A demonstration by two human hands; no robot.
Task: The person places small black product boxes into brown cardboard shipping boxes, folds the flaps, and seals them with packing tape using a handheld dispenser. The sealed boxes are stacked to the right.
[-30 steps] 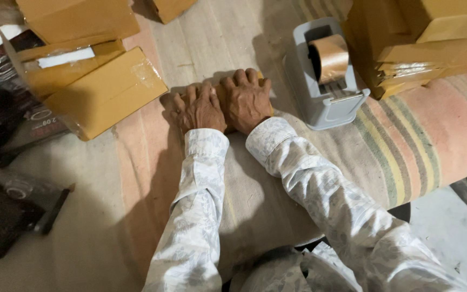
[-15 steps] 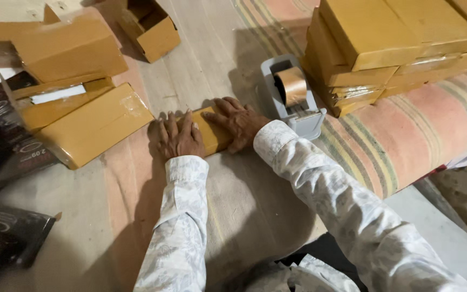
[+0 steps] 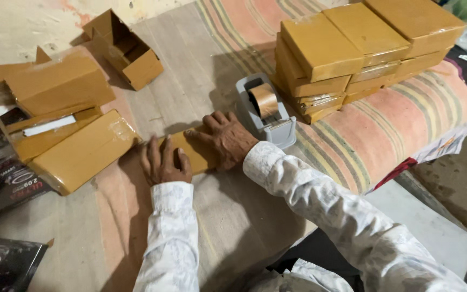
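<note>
Since the earlier frame our hands have spread apart, and now left hand point(image 3: 163, 162) and right hand point(image 3: 227, 139) press flat, unclenched, on the brown-taped parcel point(image 3: 193, 151) beneath them.

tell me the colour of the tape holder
Grey, in the head view: the tape holder.

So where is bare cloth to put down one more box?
Free: the cloth between the open box and the tape dispenser, and the near strip below both hands (left hand, right hand). Crowded: the left side with flat boxes, and the right with the stack.
</note>
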